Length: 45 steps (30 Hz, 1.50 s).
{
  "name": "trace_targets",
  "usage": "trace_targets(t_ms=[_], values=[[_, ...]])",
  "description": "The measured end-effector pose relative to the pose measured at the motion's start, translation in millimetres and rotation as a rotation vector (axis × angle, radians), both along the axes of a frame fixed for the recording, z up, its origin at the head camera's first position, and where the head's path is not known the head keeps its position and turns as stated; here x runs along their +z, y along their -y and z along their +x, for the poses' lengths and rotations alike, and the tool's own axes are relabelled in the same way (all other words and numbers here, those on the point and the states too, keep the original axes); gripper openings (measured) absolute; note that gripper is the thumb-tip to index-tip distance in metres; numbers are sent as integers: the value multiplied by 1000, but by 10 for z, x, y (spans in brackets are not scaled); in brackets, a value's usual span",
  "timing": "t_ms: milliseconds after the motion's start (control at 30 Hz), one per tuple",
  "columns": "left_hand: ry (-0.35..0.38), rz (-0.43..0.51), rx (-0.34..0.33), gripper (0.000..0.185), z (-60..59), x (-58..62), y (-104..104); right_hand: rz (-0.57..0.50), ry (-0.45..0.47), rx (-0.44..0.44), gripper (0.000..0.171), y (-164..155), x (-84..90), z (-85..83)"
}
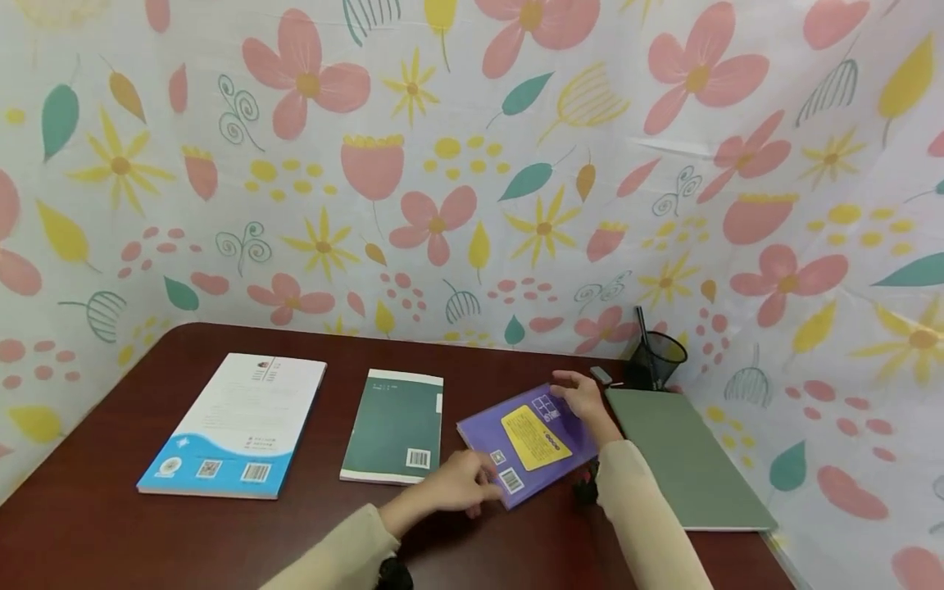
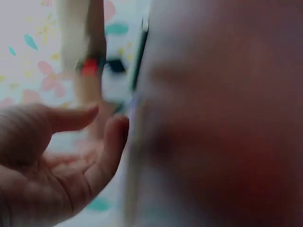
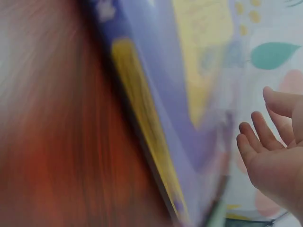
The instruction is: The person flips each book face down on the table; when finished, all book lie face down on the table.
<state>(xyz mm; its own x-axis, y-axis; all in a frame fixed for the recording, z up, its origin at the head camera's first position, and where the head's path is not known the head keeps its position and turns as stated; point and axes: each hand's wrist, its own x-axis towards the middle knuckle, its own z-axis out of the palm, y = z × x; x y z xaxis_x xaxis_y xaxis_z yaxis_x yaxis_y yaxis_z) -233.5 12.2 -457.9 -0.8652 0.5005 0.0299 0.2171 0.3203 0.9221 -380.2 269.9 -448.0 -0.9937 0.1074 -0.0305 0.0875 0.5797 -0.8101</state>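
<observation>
Two cream-sleeved forearms enter from the near edge of the dark reddish-brown wooden table (image 1: 96, 508).

Left hand (image 1: 457, 483): fingers laid over the near left corner of a purple paperback book with a yellow panel and barcodes on its cover (image 1: 527, 442); the wrist view shows the fingers (image 2: 111, 142) loosely extended, not wrapped around anything. How firmly they press cannot be told.

Right hand (image 1: 583, 397): resting at the far right corner of the same purple book, fingers relaxed and only slightly bent; the wrist view shows fingertips (image 3: 255, 137) clear of the cover's edge, with heavy blur.

Purple book: lying between both hands, turned at an angle to the table's edge. Whether it lies flat or is partly raised cannot be told.

Left of the left hand: a dark green paperback with a white barcode label (image 1: 394, 426), just beside; further left, well apart, a white book with a blue wave band along its lower edge (image 1: 236, 426).

Right of the right hand: a flat grey-green folder (image 1: 686, 459), near.

Beyond the right hand: a black mesh pen cup (image 1: 660, 358) holding one dark pen (image 1: 642, 324), standing tilted. A small dark object (image 1: 601, 375) lies just beside the cup.
</observation>
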Motion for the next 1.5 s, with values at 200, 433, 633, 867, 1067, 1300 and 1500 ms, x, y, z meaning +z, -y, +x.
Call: trace_targets(t_ms=[200,433,633,867,1067,1300,1500], values=[[-118,9,-18,23,-330,390,520,-37,-51,71,44,-269,286,440],[-134,-65,73,23,-637,393,531,-115,2,-53,42,-504,212,913],[-175,-256,123,36,-783,277,301,-162,36,-119,48,-388,29,927],[-257,-358,154,32,-795,149,138,-136,51,-197,46,-327,-92,907],[-227,-339,191,32,-760,126,124,-143,130,-216,44,-357,-47,923],[-212,-260,180,36,-563,110,102,-227,97,-242,40,-300,-80,800],[-205,-284,186,42,-401,51,58,-270,80,-200,40,-258,-169,631]])
